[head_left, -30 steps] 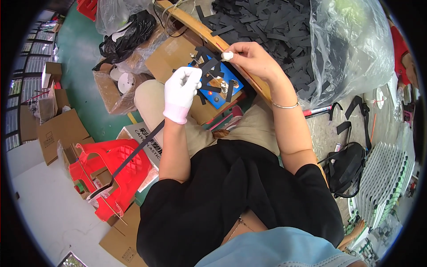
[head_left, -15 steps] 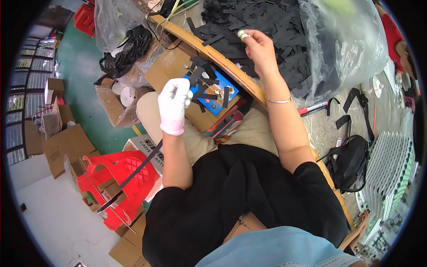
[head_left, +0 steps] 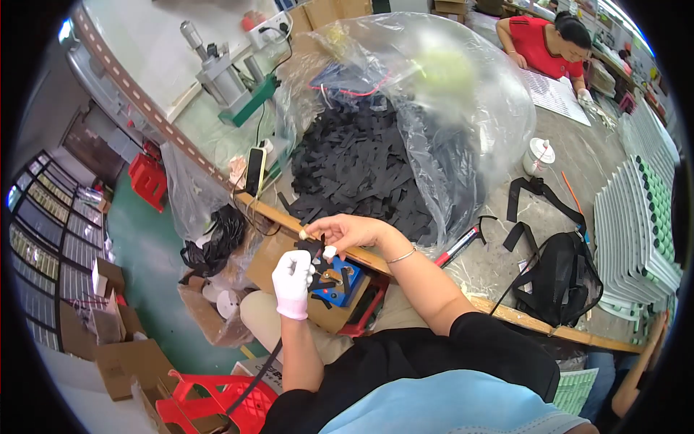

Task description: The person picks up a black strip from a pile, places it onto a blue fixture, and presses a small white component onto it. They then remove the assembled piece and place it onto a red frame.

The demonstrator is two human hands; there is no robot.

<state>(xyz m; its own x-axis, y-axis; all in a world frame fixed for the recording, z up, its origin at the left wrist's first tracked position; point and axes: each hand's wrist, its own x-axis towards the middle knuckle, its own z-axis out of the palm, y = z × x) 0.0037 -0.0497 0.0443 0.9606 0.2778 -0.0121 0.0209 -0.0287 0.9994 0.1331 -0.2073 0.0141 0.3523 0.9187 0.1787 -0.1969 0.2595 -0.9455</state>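
My left hand, in a white glove, is closed with its fingers curled together. A long black strap runs up behind that forearm towards the hand; the gripped part is hidden. My right hand is bare with white covers on thumb and index fingertips. It reaches just beyond the glove, thumb and index apart, with black strip material behind them. Below both hands sits a small blue device with metal parts and several black cut strips lying on it. The device rests on a cardboard box.
A large heap of black strips lies in clear plastic on the table. Right of it are a marker, a black bag and stacked white racks. A co-worker in red sits across. A red stool stands lower left.
My right hand has come back from over the strip heap to beside the gloved left hand, its fingers parting. The view has tilted up, showing more of the table and the co-worker.
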